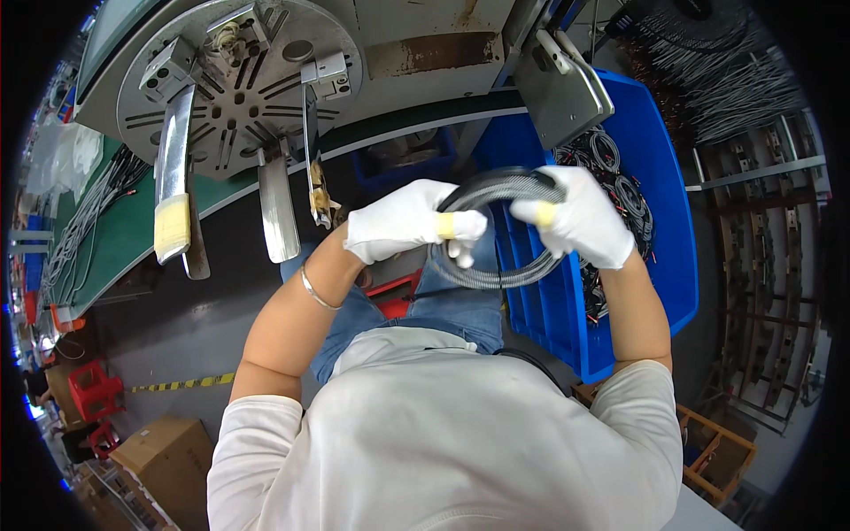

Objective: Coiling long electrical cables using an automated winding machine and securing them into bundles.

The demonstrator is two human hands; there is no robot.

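Blue bin (666, 221) behind, cable coil (496, 226) between hands

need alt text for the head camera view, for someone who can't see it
Two white-gloved hands, left hand and right hand, hold a coil of grey cable above the person's lap. A blue bin of coiled cables sits to the right, and a round metal winding disc is ahead.

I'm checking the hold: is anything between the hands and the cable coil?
Nothing visible. Both gloved hands are closed directly on the cable coil: the left hand on its left side, the right hand on its upper right. Only the white gloves lie between skin and cable.
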